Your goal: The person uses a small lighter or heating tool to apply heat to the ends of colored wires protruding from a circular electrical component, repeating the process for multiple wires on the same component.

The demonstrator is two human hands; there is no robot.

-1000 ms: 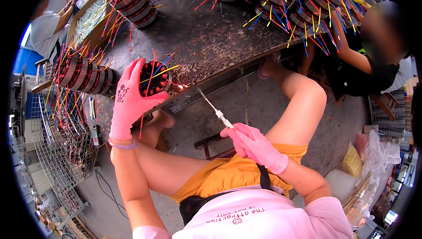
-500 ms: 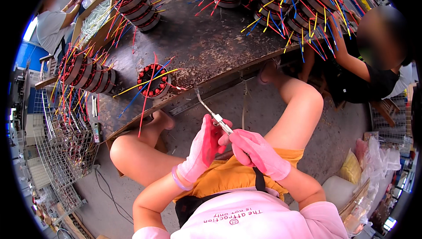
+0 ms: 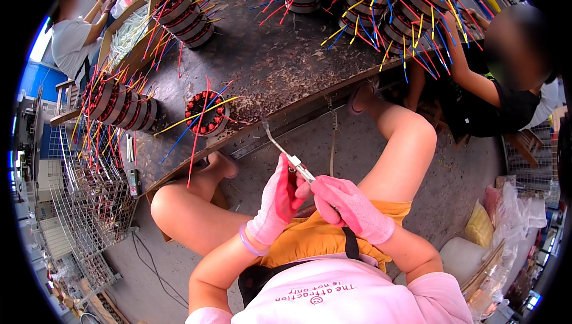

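Both my hands wear pink gloves and meet in front of my lap. My right hand (image 3: 351, 206) is closed around the handle of a slim metal torch with a bent nozzle (image 3: 290, 155). Around the torch's collar, my left hand (image 3: 279, 198) has its fingers closed, partly hiding it. The nozzle tip reaches the table's edge; whether a flame burns there I cannot make out. Left of that tip, apart from it, a stator ring (image 3: 224, 120) with red windings lies on the table. Yellow, blue and red leads cross over it, and a short red end points toward the nozzle.
Stacked stators with coloured leads stand at the left (image 3: 119, 105), far left (image 3: 186, 21) and far right (image 3: 369, 2) of the dark worn table (image 3: 262, 56). A box of white sleeves (image 3: 132, 33) sits behind. Co-workers (image 3: 485, 83) are at the right and far left. A wire rack (image 3: 74, 205) flanks the table.
My left forearm has swung slightly inward, while both hands stay on the torch. The short red end by the stator looks thinner and darker than before. The view has shifted a little.
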